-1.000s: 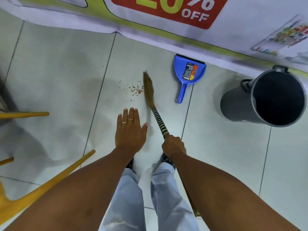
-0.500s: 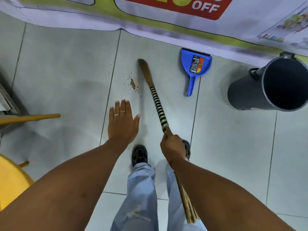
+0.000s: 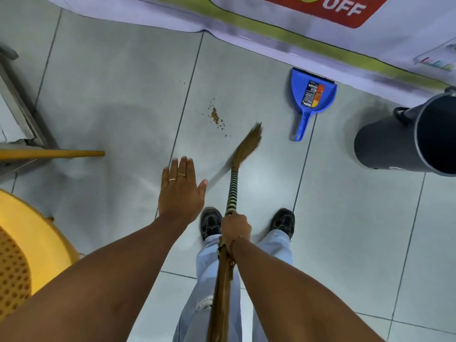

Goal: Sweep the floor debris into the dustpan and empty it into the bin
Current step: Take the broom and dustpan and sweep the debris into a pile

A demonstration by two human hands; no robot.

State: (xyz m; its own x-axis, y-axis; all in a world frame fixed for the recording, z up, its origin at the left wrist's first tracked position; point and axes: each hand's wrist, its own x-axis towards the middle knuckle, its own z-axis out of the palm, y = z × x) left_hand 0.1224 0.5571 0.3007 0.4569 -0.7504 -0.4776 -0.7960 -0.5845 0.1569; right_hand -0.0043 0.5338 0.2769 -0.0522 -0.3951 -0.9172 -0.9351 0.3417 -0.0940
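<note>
Right hand was clamped on the broom, its bristle tip just right of the debris, apparently not touching it. Left hand hovered flat, fingers spread, holding nothing. Crumbs lay gathered in a small pile on the tile. Dustpan sat untouched by the banner; bin stood well right. Judged: gathering nearly done; panning and emptying not yet done.

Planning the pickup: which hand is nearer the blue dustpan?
Right. The right hand grips the broom below and left of the dustpan; the open left hand hovers farther left.
</note>
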